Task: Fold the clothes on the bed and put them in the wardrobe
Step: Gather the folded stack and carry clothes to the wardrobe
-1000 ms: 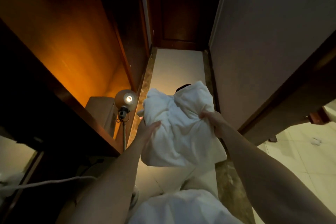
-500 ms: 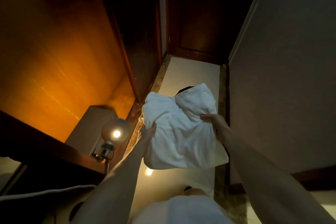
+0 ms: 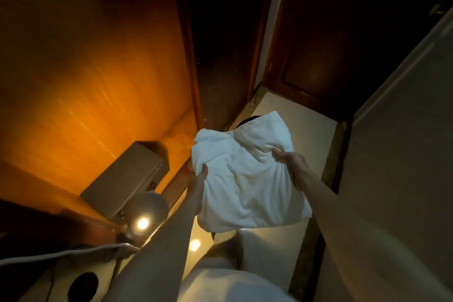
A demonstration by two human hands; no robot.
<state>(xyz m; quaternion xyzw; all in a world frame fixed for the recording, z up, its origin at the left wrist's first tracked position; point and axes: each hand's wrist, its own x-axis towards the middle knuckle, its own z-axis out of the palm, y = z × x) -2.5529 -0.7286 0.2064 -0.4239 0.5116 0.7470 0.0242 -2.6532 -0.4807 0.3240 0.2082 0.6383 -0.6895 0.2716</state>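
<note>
Both hands are gripping a folded white garment out in front of the person, above the pale floor of a narrow passage. Left hand is clutching its left edge, thumb lying on top; right hand is pinching the cloth at its right side, bunching it into creases. Something dark is peeking out at the garment's far edge. Just to the left, a lit desk lamp is glowing beside a grey box, throwing orange light up a wooden panel. Ahead, a dark wooden door is standing.
</note>
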